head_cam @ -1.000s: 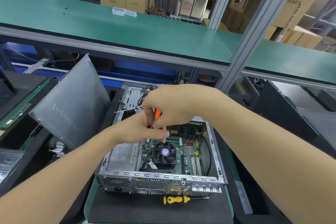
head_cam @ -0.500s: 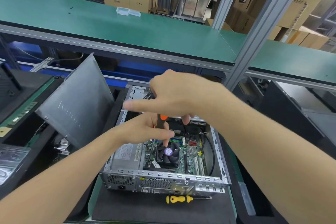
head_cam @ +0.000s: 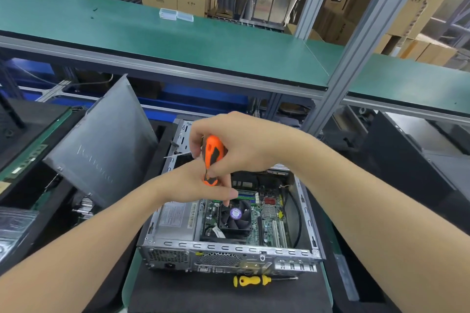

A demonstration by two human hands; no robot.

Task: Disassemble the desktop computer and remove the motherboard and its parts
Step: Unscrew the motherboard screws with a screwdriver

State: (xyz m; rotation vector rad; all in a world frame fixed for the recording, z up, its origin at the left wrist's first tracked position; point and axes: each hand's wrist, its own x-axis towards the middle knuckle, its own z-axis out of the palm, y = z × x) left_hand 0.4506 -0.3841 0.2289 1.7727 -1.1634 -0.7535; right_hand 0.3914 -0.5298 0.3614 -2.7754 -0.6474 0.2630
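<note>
An open desktop case lies on a black mat, its green motherboard exposed with a black CPU fan in the middle and a silver power supply at the left. My right hand grips the top of an orange-and-black screwdriver held upright above the fan's far corner. My left hand pinches the lower end of the screwdriver, thumb stretched out to the right. The blade's tip is hidden behind my fingers.
A yellow screwdriver lies on the mat in front of the case. The removed grey side panel leans at the left. Black cases stand at the right, a green shelf runs above, cardboard boxes behind it.
My right hand, spread open over the handle half a second ago, has closed around the orange screwdriver's top, and more of the handle shows. My left hand stays at its lower end.
</note>
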